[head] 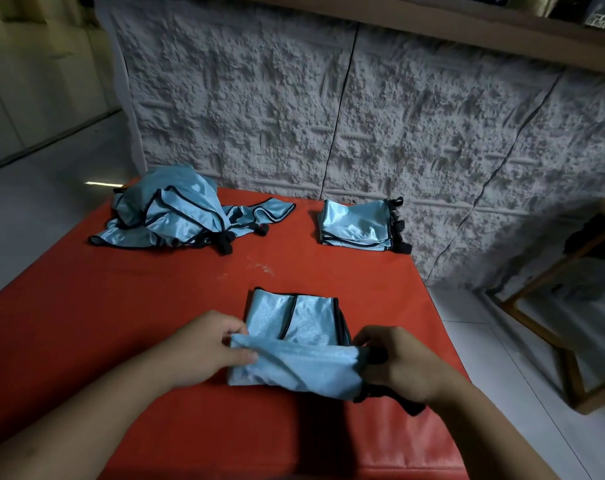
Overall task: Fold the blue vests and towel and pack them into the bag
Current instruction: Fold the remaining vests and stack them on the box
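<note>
- At the near edge of the red table (86,323), the left hand (204,348) pinches one corner of a blue vest (294,341) and the right hand (398,362) grips the opposite corner, lifting the near flap over the part lying flat.
- That fabric looks slippery; if either pinch loosens, I reckon the flap slides askew and the fold comes out crooked.
- A black strap (408,407) trails under the right wrist, possibly off the table's edge, though it's too dark to be sure. It could snag or drag the vest sideways.
- The folded stack (356,226) sits at the far right near the wall; a careless drop there may topple it.
- The unfolded heap (169,213) waits far left, straps tangled, so two may come up together.
- I can't see a bag or towel anywhere.
</note>
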`<state>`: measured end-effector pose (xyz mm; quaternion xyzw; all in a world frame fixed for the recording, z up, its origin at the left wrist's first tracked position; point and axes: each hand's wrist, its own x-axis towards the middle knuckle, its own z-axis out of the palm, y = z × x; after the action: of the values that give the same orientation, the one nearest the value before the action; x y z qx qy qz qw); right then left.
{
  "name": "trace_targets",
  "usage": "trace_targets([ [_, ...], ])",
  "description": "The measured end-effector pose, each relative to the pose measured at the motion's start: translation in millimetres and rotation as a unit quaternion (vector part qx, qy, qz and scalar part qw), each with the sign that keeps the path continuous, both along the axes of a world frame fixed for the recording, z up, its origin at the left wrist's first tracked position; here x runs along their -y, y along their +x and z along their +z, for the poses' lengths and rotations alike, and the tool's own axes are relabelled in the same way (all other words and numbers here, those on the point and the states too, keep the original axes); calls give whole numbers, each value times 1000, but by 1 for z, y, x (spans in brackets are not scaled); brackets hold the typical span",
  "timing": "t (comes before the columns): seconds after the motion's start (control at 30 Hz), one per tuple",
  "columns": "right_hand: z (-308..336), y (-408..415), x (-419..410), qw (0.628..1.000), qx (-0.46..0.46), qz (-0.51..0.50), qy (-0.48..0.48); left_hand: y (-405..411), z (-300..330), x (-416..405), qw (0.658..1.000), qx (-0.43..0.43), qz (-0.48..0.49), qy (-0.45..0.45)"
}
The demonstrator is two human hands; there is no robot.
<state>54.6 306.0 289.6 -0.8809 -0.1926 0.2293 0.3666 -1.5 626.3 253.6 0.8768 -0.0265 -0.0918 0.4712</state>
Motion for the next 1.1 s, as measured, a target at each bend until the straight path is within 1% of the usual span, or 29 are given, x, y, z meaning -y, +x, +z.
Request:
trace_targets([
  [0.1,-12,21,-6,999,10,-50,18,16,-4,4,997,1,67,-49],
  [0.17,-19,35,-12,996,15,-86,25,30,-11,5,993,-1,99,-67],
  [0.43,-37,99,-31,981,127,-142,-26,88,-46,6,972,23,207,-114],
  [0.53,-51,111,-34,976,143,-153,-54,100,-60,9,961,12,242,-130],
  [0.7,-74,123,-41,967,161,-184,-65,117,-79,11,954,4,293,-68],
  [0.8,-90,128,-50,957,171,-211,-97,123,-84,8,952,30,303,29],
  [0.9,-96,128,-55,932,206,-257,-152,122,-81,7,946,52,297,121],
  [0.97,-91,126,-56,912,239,-274,-188,119,-79,10,942,70,277,175],
  [1.0,-84,123,-57,905,255,-282,-191,119,-78,11,947,79,250,186],
  [1.07,-64,114,-60,902,272,-294,-163,120,-75,14,957,96,198,190],
  [1.1,-52,107,-63,909,262,-285,-155,121,-74,15,961,94,171,195],
])
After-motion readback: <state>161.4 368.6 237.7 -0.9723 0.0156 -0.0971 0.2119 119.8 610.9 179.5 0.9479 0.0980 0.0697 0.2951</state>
